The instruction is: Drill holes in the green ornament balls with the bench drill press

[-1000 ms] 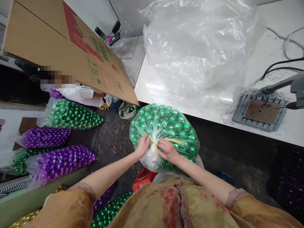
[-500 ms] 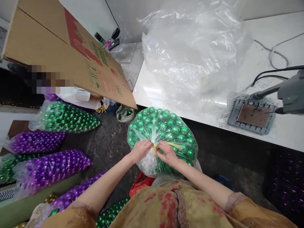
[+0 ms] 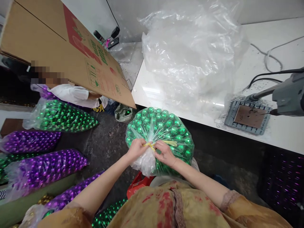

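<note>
A big clear plastic bag [image 3: 175,126] full of shiny green balls stands in front of me, its neck gathered at the top. Around the neck runs a yellow tie strip [image 3: 171,143], one loose end lying to the right over the bag. My left hand [image 3: 137,149] pinches the tie on the left side of the neck. On the right side, my right hand [image 3: 164,153] is closed on the tie with thumb and fingers. The bunched bag mouth [image 3: 146,162] flops toward me below the hands.
Crumpled clear plastic bags [image 3: 190,60] cover the white table [image 3: 282,139]. A drill press [image 3: 287,98] stands at right. A cardboard box [image 3: 59,41] overhangs the left, with a person [image 3: 71,93] behind it. Filled purple bags [image 3: 52,166] and a green bag [image 3: 66,117] lie on the floor.
My hands have drawn slightly apart, and more of the yellow tie shows stretched between them across the neck. The view has shifted slightly.
</note>
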{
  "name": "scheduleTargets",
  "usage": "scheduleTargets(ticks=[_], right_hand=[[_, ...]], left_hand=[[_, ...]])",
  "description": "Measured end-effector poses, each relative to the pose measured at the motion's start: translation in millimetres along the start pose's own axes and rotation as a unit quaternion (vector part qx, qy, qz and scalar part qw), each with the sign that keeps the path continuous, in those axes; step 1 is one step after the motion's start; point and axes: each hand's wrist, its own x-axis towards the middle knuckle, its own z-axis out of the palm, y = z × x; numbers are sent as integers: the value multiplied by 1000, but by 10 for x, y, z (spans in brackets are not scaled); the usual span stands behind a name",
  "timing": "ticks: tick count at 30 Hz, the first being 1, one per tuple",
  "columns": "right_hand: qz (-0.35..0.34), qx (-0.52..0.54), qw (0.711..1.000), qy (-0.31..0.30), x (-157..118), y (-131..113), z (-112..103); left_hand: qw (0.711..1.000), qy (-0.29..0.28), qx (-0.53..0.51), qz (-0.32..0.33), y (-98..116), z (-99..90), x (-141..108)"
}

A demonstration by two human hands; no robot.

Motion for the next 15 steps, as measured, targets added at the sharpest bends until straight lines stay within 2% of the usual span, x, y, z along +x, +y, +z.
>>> scheduleTargets(ticks=[2, 4, 7, 11, 15], right_hand=[[1, 9, 1000, -2, -18, -13, 23], [-1, 19, 1000, -8, -21, -33, 36], [9, 38, 999, -12, 3, -62, 15], [54, 83, 995, 1, 66, -83, -21], [131, 156, 978, 46, 120, -72, 45]], left_hand=[[995, 16, -68, -67, 40, -91, 111], [986, 28, -128, -104, 60, -177, 234], [988, 22, -102, -112, 23, -246, 314], [990, -17, -55, -125, -130, -182, 126], [983, -21, -113, -142, -266, -84, -244]])
